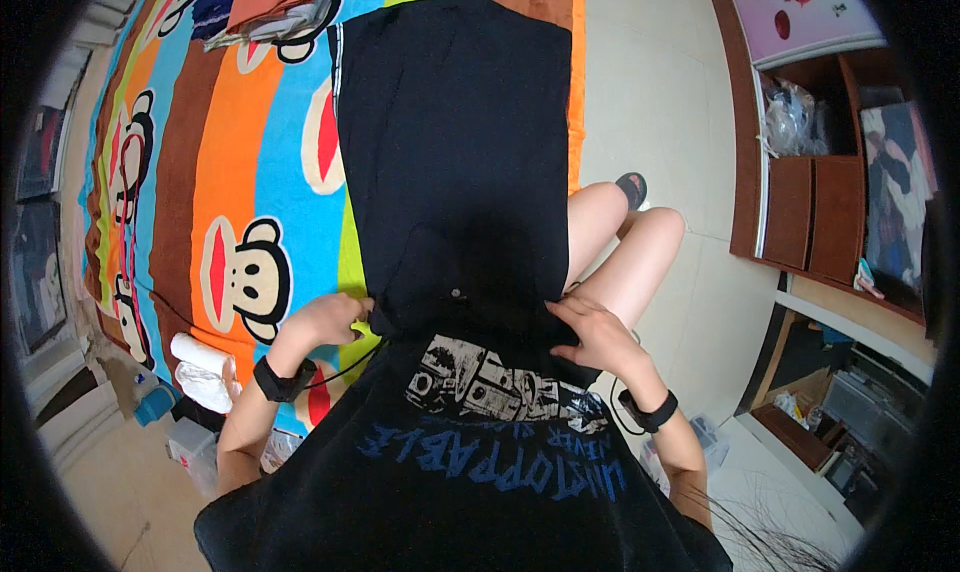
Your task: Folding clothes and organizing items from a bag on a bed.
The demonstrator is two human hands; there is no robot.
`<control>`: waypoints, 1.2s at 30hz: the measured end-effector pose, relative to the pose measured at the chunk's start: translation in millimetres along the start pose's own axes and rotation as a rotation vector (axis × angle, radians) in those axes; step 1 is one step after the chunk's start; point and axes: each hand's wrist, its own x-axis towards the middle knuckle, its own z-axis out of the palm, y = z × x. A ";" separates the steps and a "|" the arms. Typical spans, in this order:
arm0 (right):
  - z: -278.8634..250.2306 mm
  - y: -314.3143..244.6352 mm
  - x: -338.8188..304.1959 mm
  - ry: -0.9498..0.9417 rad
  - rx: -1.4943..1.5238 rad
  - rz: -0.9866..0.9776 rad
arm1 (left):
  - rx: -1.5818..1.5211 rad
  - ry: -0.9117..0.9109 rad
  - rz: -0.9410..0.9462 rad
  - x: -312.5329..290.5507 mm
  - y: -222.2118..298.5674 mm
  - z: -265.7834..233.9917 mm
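Black garment [455, 142]: dark fabric laid flat on the bed, running from the near edge to the far end.
Left hand [328, 319]: fingers curled, pinching the garment's near-left edge.
Right hand [597, 334]: fingers spread, pressed on the near-right edge.
Wrists: a black band on each.
Blanket [230, 172]: striped, bright, with a cartoon monkey print, under the garment.
Folded clothes [270, 2]: stacked at far left.
Wooden shelf unit [815, 212]: right, across the pale floor.
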 end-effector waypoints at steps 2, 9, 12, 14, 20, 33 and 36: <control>-11.7 16.6 0.8 -0.083 0.142 0.016 | -0.004 -0.068 -0.033 8.9 -5.6 -36.7; -105.6 53.0 52.5 0.047 0.168 0.180 | -0.092 0.745 0.076 74.6 -56.9 -208.2; -128.7 58.8 101.9 0.229 0.035 0.204 | -0.013 1.178 0.105 122.7 -117.1 -273.2; -123.2 76.5 135.0 0.259 0.092 0.144 | 0.012 1.223 0.087 155.4 -139.7 -303.3; -95.6 113.3 211.4 0.253 0.119 0.034 | -0.224 0.913 -0.041 163.8 -134.8 -325.7; -200.1 191.1 322.1 0.813 -0.107 -0.065 | -0.417 1.034 0.011 148.5 -192.4 -316.3; -209.8 182.5 333.1 0.608 -0.169 -0.037 | -0.381 0.955 -0.021 138.4 -186.5 -316.7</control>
